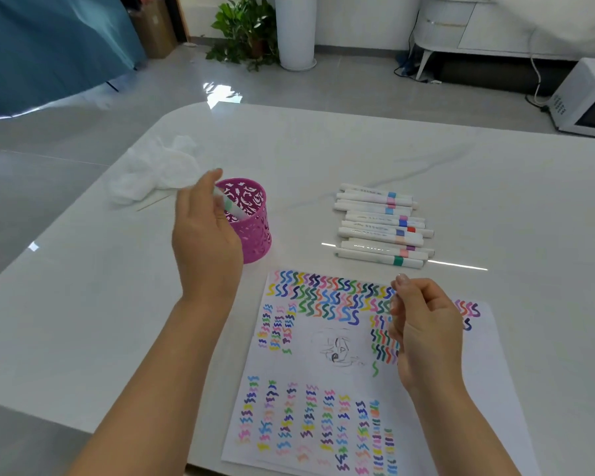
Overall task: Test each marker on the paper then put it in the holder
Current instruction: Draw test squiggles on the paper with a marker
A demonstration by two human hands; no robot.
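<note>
White surface [358,149]: left hand [203,235] grips marker [231,206] at holder [256,235] rim; right hand [426,324] loosely curled, empty. Off-centre release could tip holder.

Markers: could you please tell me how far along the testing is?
The paper is covered in squiggles. The left hand holds a green-banded marker tipped into the pink holder. About ten markers wait in the pile.

Left hand [203,235] with green-banded white marker [230,205] in the mouth of a pink cut-out cylindrical holder [256,238], right hand [423,328] above squiggle-covered white paper [323,372].
</note>
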